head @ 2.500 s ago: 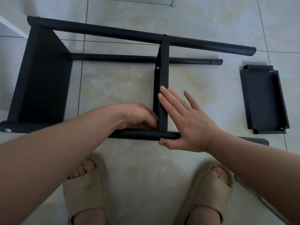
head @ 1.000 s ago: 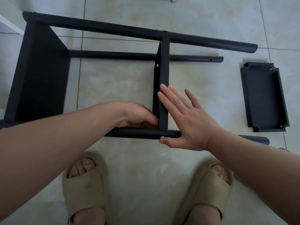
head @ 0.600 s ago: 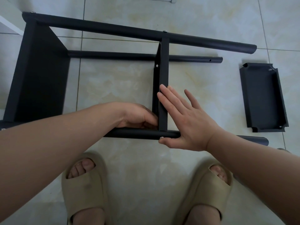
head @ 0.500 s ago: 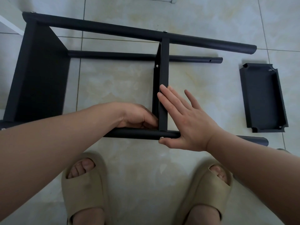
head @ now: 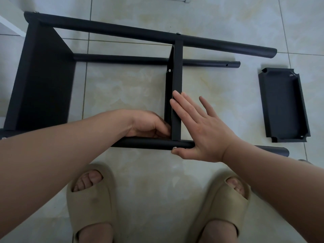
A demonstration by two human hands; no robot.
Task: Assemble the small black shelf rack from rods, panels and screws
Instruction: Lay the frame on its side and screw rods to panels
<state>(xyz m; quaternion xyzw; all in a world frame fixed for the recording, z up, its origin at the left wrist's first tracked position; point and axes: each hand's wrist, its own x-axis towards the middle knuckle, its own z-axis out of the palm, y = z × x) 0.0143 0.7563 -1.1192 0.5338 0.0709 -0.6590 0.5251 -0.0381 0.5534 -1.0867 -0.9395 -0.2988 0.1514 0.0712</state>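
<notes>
Both hands at the middle panel (head: 176,95)
Right hand (head: 201,130) lay flat, fingers spread, against it; left hand (head: 149,124) curled there, its fingers hidden.

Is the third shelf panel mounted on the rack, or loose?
Loose. The third panel lies flat on the floor tiles, open side up, apart from the rod ends.

Half-built black rack (head: 108,34) on its side, loose panel (head: 283,106) beside it

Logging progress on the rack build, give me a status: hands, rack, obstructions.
Left hand curled at middle panel and near rod joint. Right hand open, flat against panel. Loose panel on floor, unmounted. Nothing blocking.
</notes>
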